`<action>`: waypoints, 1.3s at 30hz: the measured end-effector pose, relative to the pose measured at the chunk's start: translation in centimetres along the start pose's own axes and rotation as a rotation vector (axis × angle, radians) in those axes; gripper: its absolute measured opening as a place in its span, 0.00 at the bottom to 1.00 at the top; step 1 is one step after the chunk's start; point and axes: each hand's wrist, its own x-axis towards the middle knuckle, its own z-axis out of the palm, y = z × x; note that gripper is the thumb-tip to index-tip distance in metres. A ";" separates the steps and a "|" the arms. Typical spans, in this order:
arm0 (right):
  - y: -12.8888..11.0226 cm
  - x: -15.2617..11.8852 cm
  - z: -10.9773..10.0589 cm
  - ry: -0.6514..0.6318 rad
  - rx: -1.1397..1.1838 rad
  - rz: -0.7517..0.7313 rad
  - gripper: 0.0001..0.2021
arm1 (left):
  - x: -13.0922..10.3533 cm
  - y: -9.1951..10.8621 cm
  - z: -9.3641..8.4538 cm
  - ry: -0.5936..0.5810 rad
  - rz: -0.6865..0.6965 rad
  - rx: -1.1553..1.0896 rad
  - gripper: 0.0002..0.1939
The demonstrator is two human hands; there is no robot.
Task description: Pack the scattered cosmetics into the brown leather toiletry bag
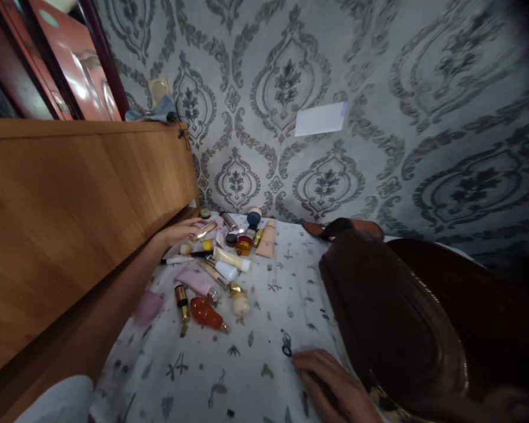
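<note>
My left hand [180, 232] reaches to the far left of the cosmetics, its fingers closed around a small shiny, pinkish-gold slim container [206, 230]. Its exact kind is unclear. Lower right, my right hand [330, 379] rests on the patterned sheet [251, 376] with fingers extended and nothing in them. Just past its fingertips lie small dark rings [286, 345], perhaps hair ties. Near the left hand are a yellow-capped item [208, 245], a cream tube [229, 258] and a pink tube [196, 282]. Closer in lies an orange bulb-shaped bottle [206, 312].
A dark brown bag [379, 305] stands along the right side, its strap [341, 227] behind it. A wooden panel [92, 182] borders the left. Patterned wallpaper [286, 76] rises behind, with a white paper [321, 118] on it. A peach tube [267, 239] lies at the back.
</note>
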 end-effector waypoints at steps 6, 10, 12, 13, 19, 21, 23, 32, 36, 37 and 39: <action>0.2 0.1 0.3 0.000 -0.010 0.012 0.13 | -6.4 3.5 3.8 -0.201 0.224 -0.025 0.32; 0.2 -0.1 0.3 -0.029 -0.010 0.053 0.14 | -10.6 5.9 9.7 -0.215 0.365 0.156 0.33; 0.3 -0.3 0.3 -0.039 -0.013 0.069 0.14 | -12.3 6.4 12.8 -0.194 0.471 0.313 0.33; 0.4 -0.3 0.3 -0.040 -0.015 0.069 0.13 | -13.0 6.3 14.3 -0.193 0.518 0.398 0.32; 0.4 -0.1 0.4 -0.012 -0.002 0.019 0.13 | -15.2 3.1 18.9 -0.173 0.626 0.613 0.30; 0.3 0.0 0.4 -0.009 0.000 0.018 0.13 | -15.8 2.3 18.4 -0.167 0.658 0.643 0.28; 0.1 0.0 0.3 -0.015 -0.001 0.028 0.14 | -16.5 2.0 16.6 -0.130 0.629 0.662 0.27; 0.2 0.1 0.3 -0.007 -0.008 0.030 0.15 | -22.8 -0.5 6.1 0.213 -0.458 1.038 0.24; 0.3 0.1 0.3 0.002 -0.025 -0.014 0.13 | -22.7 -1.2 6.1 0.166 -0.389 1.019 0.15; 0.3 0.1 0.3 0.005 -0.030 -0.029 0.12 | -22.2 -1.2 6.2 0.213 -0.367 1.021 0.14; 0.2 0.2 0.3 0.010 -0.037 -0.047 0.11 | -21.1 -1.5 6.6 0.330 -0.315 1.033 0.15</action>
